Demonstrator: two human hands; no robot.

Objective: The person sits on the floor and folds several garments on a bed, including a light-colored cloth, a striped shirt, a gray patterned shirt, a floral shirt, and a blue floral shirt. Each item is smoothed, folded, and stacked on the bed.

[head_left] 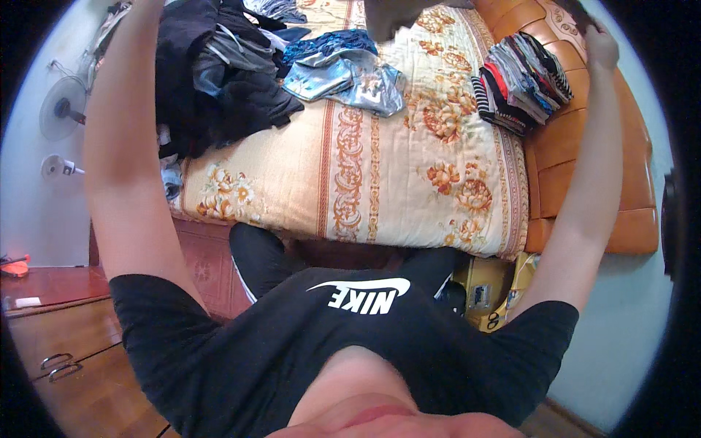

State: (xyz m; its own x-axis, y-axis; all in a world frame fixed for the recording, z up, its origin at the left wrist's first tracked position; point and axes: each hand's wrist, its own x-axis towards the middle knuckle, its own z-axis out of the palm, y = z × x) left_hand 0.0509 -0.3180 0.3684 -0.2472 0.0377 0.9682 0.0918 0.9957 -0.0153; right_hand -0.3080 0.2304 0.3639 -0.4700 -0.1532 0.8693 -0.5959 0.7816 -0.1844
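On the floral bedspread (277,182), one folded stack (522,80) lies right, its garments too overlapped to count; one dark clothes heap (248,98) lies left, and at least two blue patterned garments (328,79) lie between. Farther off, the right hand (602,47) looks curled closed around dark cloth (578,12); the left hand is out of view, its grip untold. One grey-brown cloth (398,14) shows far centre, perhaps joined to the dark cloth. Both should handle light, soft and limp, best pinched at opposite edges.
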